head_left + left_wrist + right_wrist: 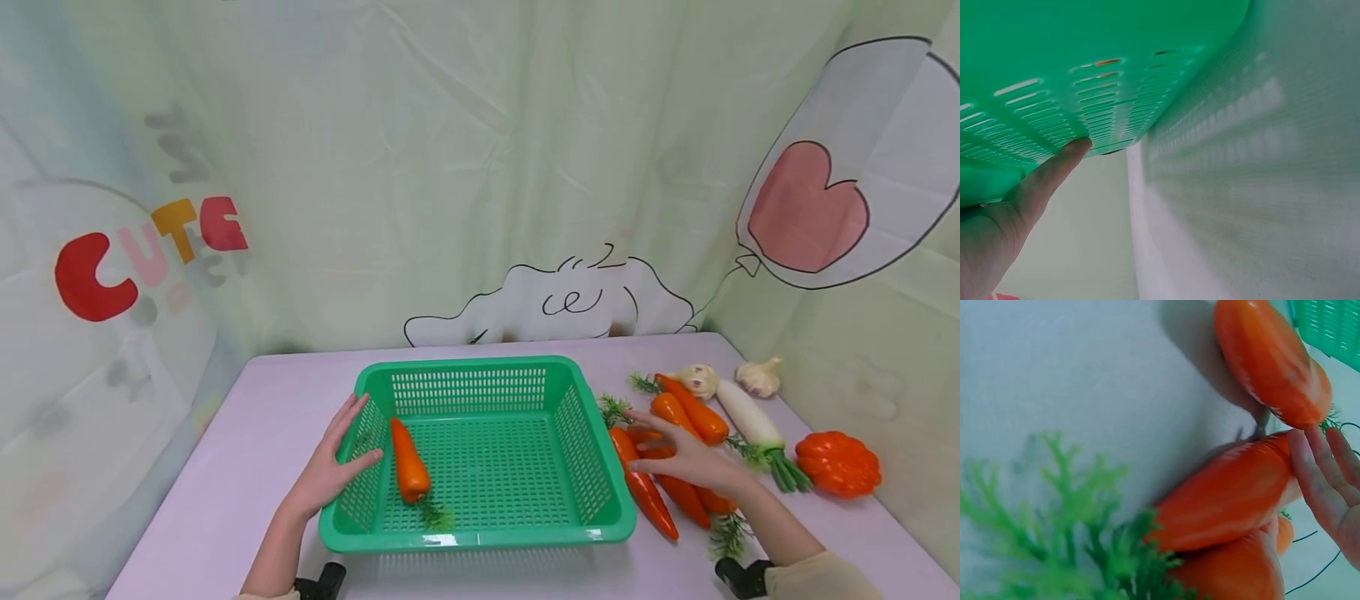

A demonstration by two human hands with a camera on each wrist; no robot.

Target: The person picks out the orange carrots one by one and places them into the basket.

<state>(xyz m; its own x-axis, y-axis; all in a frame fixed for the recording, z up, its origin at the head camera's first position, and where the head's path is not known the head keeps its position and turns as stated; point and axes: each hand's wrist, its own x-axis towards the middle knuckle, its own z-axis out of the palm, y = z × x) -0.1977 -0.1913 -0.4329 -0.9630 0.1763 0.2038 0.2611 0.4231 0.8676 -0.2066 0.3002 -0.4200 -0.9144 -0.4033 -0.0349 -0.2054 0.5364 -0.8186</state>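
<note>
A green plastic basket (pixel 480 537) stands in the middle of the table, with one orange carrot (pixel 408 462) lying inside at its left. My left hand (pixel 330 462) is at the basket's left side, fingers extended and thumb reaching over the rim; in the left wrist view a straight digit touches the slotted wall. Over the pile right of the basket hovers my right hand (pixel 686 454), fingers spread. In the right wrist view its fingertips (pixel 1300 447) are right at the end of an orange-red vegetable (pixel 1229 494). A long red pepper (pixel 648 492) lies along the basket's right side.
Beyond the right hand lie more carrots (pixel 697 408), a white radish (pixel 750 412) and two garlic bulbs (pixel 759 377). A ribbed orange-red vegetable (pixel 837 464) sits near the table's right edge. A printed curtain (pixel 450 167) hangs behind the table.
</note>
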